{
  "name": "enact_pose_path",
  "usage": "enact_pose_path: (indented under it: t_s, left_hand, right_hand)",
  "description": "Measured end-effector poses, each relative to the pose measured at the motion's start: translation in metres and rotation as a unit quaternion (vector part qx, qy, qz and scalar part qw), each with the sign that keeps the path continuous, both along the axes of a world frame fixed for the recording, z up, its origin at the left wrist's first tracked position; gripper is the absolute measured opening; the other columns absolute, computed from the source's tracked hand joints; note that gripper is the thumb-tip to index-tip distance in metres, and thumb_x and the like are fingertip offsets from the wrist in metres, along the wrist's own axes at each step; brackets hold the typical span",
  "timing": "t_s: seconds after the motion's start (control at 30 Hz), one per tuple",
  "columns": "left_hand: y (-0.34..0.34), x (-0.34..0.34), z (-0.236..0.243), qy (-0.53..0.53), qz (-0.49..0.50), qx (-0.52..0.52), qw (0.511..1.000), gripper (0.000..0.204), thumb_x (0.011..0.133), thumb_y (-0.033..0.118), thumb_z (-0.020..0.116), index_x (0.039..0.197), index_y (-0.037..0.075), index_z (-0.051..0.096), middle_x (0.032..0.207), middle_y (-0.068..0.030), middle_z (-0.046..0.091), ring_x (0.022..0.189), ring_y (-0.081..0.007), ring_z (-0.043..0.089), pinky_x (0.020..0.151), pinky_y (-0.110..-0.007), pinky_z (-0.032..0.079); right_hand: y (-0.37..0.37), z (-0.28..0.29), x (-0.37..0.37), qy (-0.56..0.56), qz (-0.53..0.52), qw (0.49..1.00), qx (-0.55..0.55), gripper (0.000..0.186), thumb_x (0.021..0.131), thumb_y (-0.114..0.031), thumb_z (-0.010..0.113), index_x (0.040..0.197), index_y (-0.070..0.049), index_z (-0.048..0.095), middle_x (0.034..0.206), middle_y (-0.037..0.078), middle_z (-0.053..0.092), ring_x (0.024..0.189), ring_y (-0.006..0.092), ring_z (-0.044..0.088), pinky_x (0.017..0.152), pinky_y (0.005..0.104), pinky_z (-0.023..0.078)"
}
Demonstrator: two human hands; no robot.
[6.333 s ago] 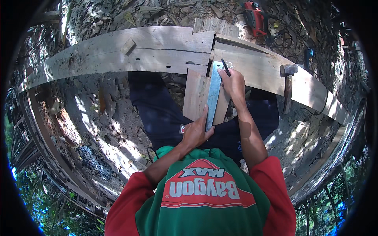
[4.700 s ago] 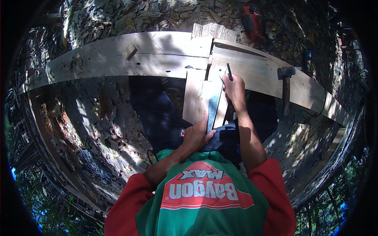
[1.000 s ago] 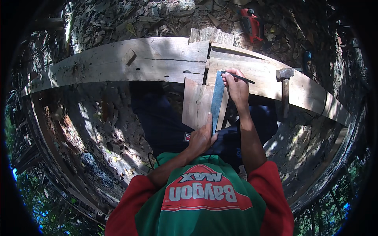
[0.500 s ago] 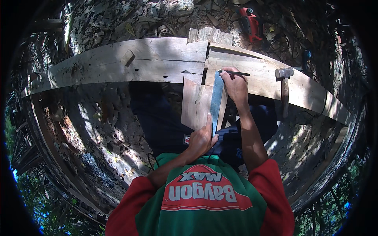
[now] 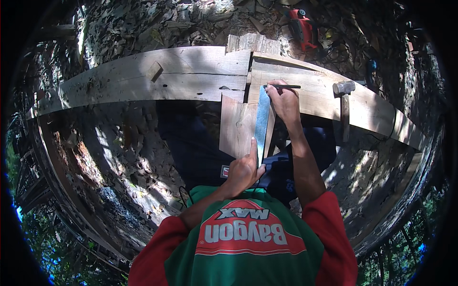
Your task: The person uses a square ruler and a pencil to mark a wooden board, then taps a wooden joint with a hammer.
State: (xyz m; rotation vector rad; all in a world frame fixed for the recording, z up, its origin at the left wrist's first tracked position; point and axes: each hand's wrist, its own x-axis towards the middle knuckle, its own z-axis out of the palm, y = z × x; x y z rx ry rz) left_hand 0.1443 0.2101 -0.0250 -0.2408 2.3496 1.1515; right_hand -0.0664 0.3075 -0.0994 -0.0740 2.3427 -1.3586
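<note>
My right hand [image 5: 285, 105] pinches a thin black marking stick [image 5: 291, 86], its tip at the top end of a flat metal straightedge [image 5: 262, 117]. My left hand [image 5: 242, 172] holds the straightedge's lower end against a short board [image 5: 234, 124], index finger stretched along it and thumb on the other side. The short board lies crosswise under the joint of two long planks, the left one [image 5: 124, 74] with a small loose block on it, the right one [image 5: 315, 95] beneath my right hand. Both hands are close to my dark-clad legs.
A hammer [image 5: 344, 114] lies across the right plank. Beyond it, a red power tool [image 5: 305, 31] and a small blue object [image 5: 372, 70] rest on the leaf-covered ground [image 5: 191, 24]. A rough wood piece [image 5: 253, 44] sticks out behind the joint.
The marking stick has tipped from steep to nearly level in my right hand, which has edged slightly upward in the last second. The boards sit lower in view than several seconds ago.
</note>
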Motion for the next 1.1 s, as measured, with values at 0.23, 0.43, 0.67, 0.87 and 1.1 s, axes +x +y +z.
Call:
enact_pose_path:
  t_s: [0.23,0.43,0.67,0.87,1.1]
  left_hand:
    - [-0.001,-0.002,0.002,-0.010,-0.004,0.007,1.000,0.095,0.085,0.024,0.073,0.150,-0.016,0.018,0.073,-0.0255,0.066,0.065,-0.0422,0.067,0.063,-0.048,0.055]
    - [-0.001,-0.003,0.001,-0.045,-0.010,0.015,0.999,0.096,0.086,0.026,0.072,0.152,-0.015,0.014,0.079,-0.0261,0.067,0.070,-0.0431,0.068,0.066,-0.049,0.055]
    - [0.000,-0.005,0.002,-0.071,-0.015,0.006,0.997,0.098,0.086,0.027,0.073,0.153,-0.013,0.013,0.081,-0.0268,0.068,0.072,-0.0440,0.069,0.068,-0.050,0.054]
    - [0.003,-0.005,0.000,-0.073,-0.014,-0.004,0.997,0.099,0.086,0.028,0.073,0.153,-0.012,0.013,0.083,-0.0270,0.069,0.074,-0.0440,0.069,0.070,-0.051,0.055]
    - [0.003,-0.006,0.001,-0.086,-0.018,-0.009,0.996,0.099,0.086,0.029,0.073,0.153,-0.011,0.013,0.083,-0.0270,0.069,0.075,-0.0447,0.069,0.071,-0.050,0.055]
  right_hand:
    - [-0.002,0.002,-0.001,-0.012,-0.001,1.000,0.009,0.027,0.095,-0.023,0.061,0.111,-0.003,0.070,0.083,0.013,0.071,0.075,0.0202,0.068,0.073,0.0331,0.052]
    - [-0.002,0.009,-0.003,-0.012,0.020,0.999,0.027,0.029,0.095,-0.025,0.060,0.112,-0.003,0.070,0.081,0.012,0.069,0.073,0.0197,0.066,0.073,0.0329,0.052]
    - [-0.003,0.006,-0.005,-0.032,0.015,0.999,0.041,0.030,0.094,-0.027,0.061,0.111,-0.004,0.070,0.078,0.011,0.068,0.070,0.0187,0.064,0.072,0.0330,0.052]
    - [-0.005,0.001,-0.009,-0.007,0.020,0.999,0.045,0.028,0.092,-0.024,0.062,0.109,-0.003,0.071,0.075,0.012,0.067,0.068,0.0189,0.065,0.069,0.0333,0.052]
    - [-0.001,0.000,-0.006,0.011,0.024,0.999,0.026,0.026,0.091,-0.021,0.060,0.107,-0.002,0.070,0.078,0.013,0.068,0.070,0.0220,0.066,0.072,0.0344,0.052]
